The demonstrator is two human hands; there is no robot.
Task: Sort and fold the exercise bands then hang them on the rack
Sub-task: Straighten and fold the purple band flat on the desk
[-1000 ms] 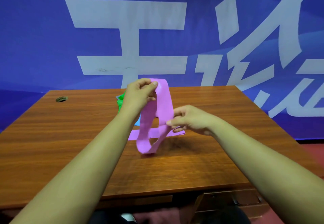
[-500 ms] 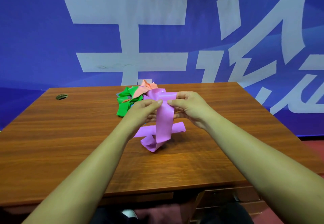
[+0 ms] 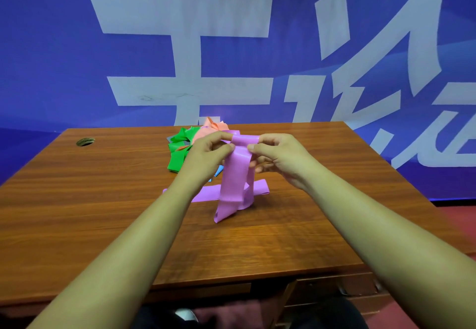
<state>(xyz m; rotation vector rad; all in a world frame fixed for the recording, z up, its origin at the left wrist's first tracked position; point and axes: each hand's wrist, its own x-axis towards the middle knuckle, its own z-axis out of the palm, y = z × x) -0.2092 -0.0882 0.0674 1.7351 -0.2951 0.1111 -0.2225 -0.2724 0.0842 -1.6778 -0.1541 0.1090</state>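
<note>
Above glossy woodgrain desk (image 3: 103,199): left hand (image 3: 206,153), right hand (image 3: 278,153) pinch smooth purple band (image 3: 235,174), folded flat.

Large white Chinese characters (image 3: 185,11) are displayed on the blue banner (image 3: 46,45) at 12 o'clock; partly cut off by the desk (image 3: 103,199), none can be read with certainty.

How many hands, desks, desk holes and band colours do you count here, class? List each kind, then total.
Bare hands: 2, left hand, right hand, both pinching the purple stretchy band
Brown wooden desk: 1
Round desk hole: 1
Band colours: 4, purple, green band, orange band, blue band; grey scrap unclear
Total: 8
</note>
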